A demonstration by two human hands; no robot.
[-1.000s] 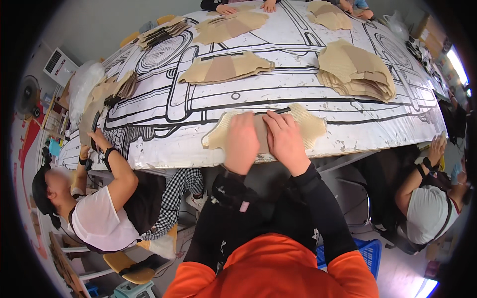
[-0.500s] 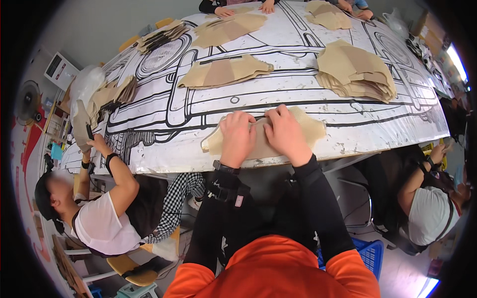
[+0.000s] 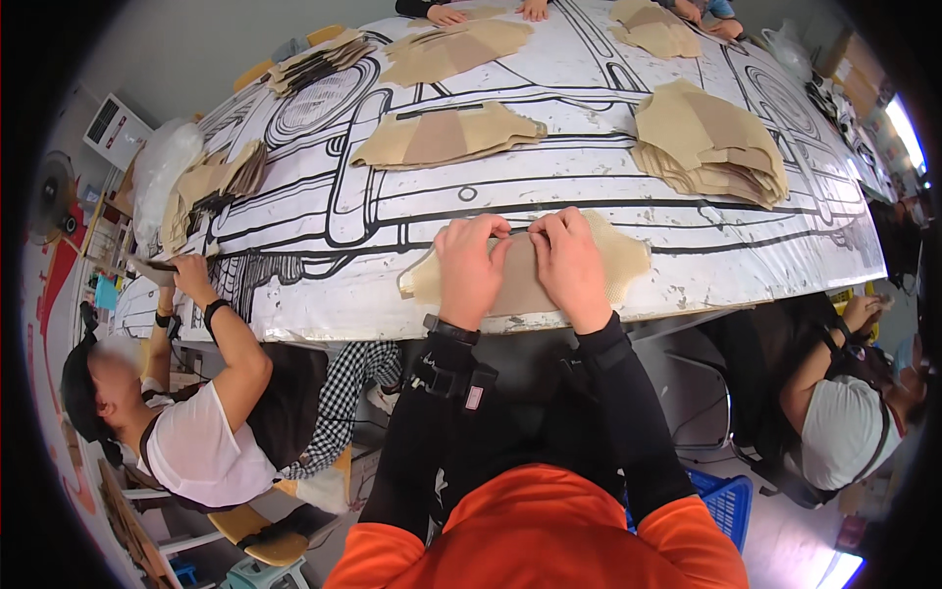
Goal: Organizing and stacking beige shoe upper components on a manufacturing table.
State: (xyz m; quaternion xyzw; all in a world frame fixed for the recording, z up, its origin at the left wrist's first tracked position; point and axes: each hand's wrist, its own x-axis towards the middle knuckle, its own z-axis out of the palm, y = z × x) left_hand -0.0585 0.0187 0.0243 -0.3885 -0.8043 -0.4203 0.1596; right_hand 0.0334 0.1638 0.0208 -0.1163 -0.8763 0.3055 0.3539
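A flat fabric piece (image 3: 522,283), beige mesh at both ends and darker tan in the middle, lies at the table's near edge. My left hand (image 3: 471,270) rests on its left part, thumb and fingers drawn together at the upper edge of the tan section. Close beside it, my right hand (image 3: 571,273) pinches the same edge with bent fingers. A small gap separates the fingertips of the two hands. The fingers cover much of that edge, so whatever lies beneath them is hidden.
Stacks of similar pieces lie farther back: one with a dark strip (image 3: 446,135), a thick pile (image 3: 711,142) at right, others toward the far side. Co-workers sit left (image 3: 201,432) and right (image 3: 849,422). A blue basket (image 3: 721,506) stands below the table.
My hands stay at the same edge, the right fingers bunched a little tighter. At left, the co-worker's hands have brought their piece lower.
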